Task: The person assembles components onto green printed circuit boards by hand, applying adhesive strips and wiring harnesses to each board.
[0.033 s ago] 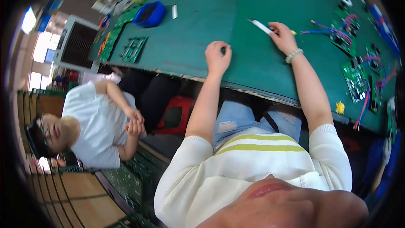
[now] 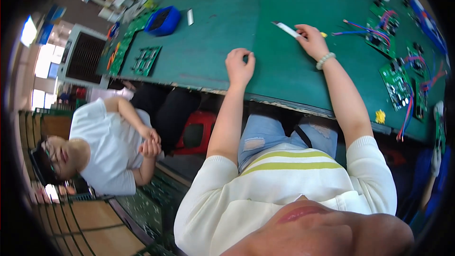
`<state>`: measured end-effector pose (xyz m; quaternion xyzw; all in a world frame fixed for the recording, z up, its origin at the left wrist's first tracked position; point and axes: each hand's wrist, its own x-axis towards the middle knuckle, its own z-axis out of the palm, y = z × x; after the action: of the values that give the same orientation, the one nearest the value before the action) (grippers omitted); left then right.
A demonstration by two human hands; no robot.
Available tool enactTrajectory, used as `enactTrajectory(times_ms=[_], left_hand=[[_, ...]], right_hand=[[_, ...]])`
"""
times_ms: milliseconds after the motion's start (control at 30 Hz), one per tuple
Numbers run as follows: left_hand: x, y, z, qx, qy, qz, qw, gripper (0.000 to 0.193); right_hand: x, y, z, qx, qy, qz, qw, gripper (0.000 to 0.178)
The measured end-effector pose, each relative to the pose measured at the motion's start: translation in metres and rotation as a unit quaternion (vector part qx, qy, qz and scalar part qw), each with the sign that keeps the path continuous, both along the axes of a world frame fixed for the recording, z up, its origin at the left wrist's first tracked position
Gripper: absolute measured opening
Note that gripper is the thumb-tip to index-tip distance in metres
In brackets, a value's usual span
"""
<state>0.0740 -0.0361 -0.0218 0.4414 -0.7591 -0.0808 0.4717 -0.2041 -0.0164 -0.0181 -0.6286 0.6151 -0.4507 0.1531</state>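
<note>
My right hand (image 2: 313, 43) rests over the green bench mat and grips a slim white tool (image 2: 287, 30) with a dark, narrow tip. The tip points to the far left; the tool's exact kind cannot be made out. A small yellow piece (image 2: 323, 34) shows just beyond that hand's knuckles. My left hand (image 2: 239, 68) is near the bench's front edge, its fingers curled and the thumb close to them. A dark spot shows between thumb and finger, too small to name.
Green circuit boards with red and blue wires (image 2: 394, 85) lie at the right, near a yellow clump (image 2: 380, 116). At the left are a blue bin (image 2: 163, 21), a circuit board (image 2: 146, 60) and a white strip (image 2: 190, 17). A seated co-worker (image 2: 106, 147) is at my left.
The whole view has shifted slightly, bench items appearing a little further left. Both hands keep the same pose, and the white tool stays in my right hand.
</note>
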Motion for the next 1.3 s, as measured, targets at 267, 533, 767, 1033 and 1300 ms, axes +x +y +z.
enactTrajectory(times_ms=[267,533,767,1033,1300], left_hand=[[-0.008,0.003,0.001,0.039,-0.016,-0.014,0.999,0.009],[-0.004,0.008,0.004,0.034,-0.028,-0.003,0.999,0.010],[-0.005,0.004,0.003,0.044,-0.014,-0.012,0.999,0.010],[-0.005,0.005,0.001,0.055,-0.017,-0.007,0.998,0.011],[-0.004,0.005,0.000,0.068,-0.013,-0.010,0.998,0.011]], right_hand=[[-0.004,0.015,0.020,0.023,0.031,0.042,0.998,0.027],[0.004,0.018,0.010,-0.001,0.112,0.006,0.994,0.016],[0.001,0.009,0.011,-0.042,0.051,-0.059,0.996,0.016],[-0.003,0.012,0.016,0.053,0.021,-0.052,0.997,0.017],[0.001,0.018,0.026,0.081,0.074,-0.053,0.993,0.030]])
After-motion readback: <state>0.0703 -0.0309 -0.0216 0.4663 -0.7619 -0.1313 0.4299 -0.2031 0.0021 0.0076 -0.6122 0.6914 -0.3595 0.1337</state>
